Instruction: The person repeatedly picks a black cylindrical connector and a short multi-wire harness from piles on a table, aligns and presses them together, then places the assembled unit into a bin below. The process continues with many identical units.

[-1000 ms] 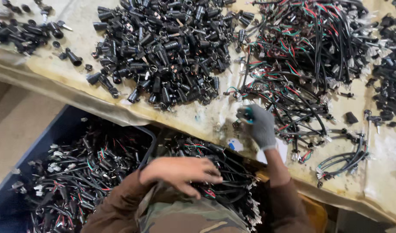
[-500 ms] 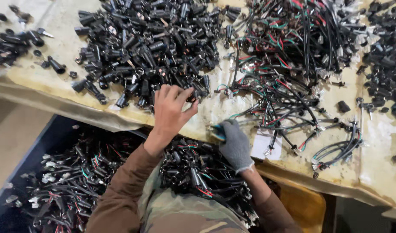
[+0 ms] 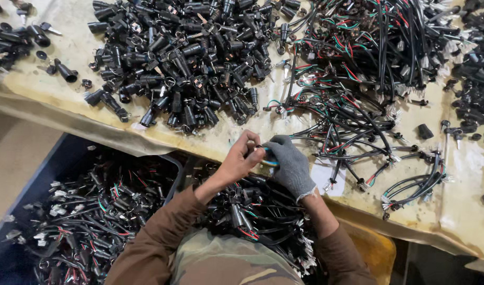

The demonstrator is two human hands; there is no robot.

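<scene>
Bare left hand (image 3: 241, 158) and grey-gloved right hand (image 3: 289, 163) meet at the workbench (image 3: 52, 89) edge, fingers closed together on a small part too hidden to identify. Black connector pile (image 3: 178, 58) behind; wire harnesses (image 3: 358, 79) right; dark bin (image 3: 68, 221) of wired parts below.

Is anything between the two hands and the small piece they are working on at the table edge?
Nothing visible. The bare left hand and gloved right hand meet directly on a small blue-tipped piece, above the table edge. The piece is mostly hidden by the fingers.
</scene>
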